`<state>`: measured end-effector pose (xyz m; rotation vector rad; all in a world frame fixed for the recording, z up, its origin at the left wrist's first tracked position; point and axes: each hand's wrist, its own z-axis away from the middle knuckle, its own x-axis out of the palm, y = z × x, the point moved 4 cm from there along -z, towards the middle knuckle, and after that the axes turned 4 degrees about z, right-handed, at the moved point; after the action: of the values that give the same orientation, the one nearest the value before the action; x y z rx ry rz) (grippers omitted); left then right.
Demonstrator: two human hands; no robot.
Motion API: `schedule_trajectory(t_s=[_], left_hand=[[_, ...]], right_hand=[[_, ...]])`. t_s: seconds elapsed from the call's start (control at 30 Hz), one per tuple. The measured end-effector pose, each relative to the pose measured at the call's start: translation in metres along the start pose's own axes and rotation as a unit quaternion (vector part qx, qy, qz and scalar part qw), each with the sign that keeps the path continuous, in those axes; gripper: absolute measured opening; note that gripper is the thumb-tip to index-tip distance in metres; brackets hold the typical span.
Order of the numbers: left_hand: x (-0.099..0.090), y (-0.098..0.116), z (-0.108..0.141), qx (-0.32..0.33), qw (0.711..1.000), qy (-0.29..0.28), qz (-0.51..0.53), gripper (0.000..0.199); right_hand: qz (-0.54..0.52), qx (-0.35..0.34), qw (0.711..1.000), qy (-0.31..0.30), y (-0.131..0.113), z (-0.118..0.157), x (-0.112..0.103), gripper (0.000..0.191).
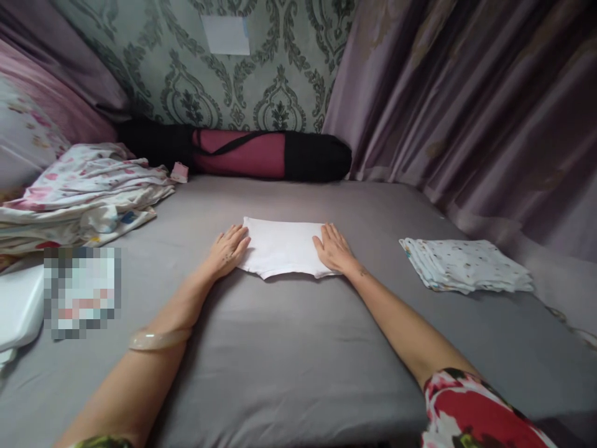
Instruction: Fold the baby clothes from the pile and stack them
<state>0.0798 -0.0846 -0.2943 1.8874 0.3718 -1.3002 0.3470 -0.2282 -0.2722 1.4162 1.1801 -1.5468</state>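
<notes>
A small white garment (284, 249) lies flat on the grey bed sheet (289, 342), its lower edge notched in the middle. I cannot tell exactly what kind of garment it is. My left hand (230, 250) rests palm down along its left side, fingers stretched out. On the opposite side, my right hand (334, 249) lies flat on the cloth near the right edge, its fingers extended too. Neither hand grips anything. A pale bangle (158, 340) circles my left forearm.
Folded patterned cloths (469, 264) are stacked at the right. Rumpled printed fabric (88, 177) is heaped at the left, above a white object (18, 305) and a blurred-out item (84, 292). A long black and maroon bag (242, 153) lies against the wall; curtains (420, 93) hang at the right.
</notes>
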Motion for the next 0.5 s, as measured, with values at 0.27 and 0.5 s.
schedule_trajectory(t_s=[0.27,0.5], left_hand=[[0.000,0.005,0.000,0.013,1.000,0.024,0.010,0.053],[-0.001,0.008,-0.001,-0.018,1.000,0.009,0.009,0.055]], right_hand=[[0.021,0.000,1.000,-0.007,0.003,0.001,0.005,0.072],[0.003,0.005,1.000,0.006,-0.017,-0.007,0.003,0.070]])
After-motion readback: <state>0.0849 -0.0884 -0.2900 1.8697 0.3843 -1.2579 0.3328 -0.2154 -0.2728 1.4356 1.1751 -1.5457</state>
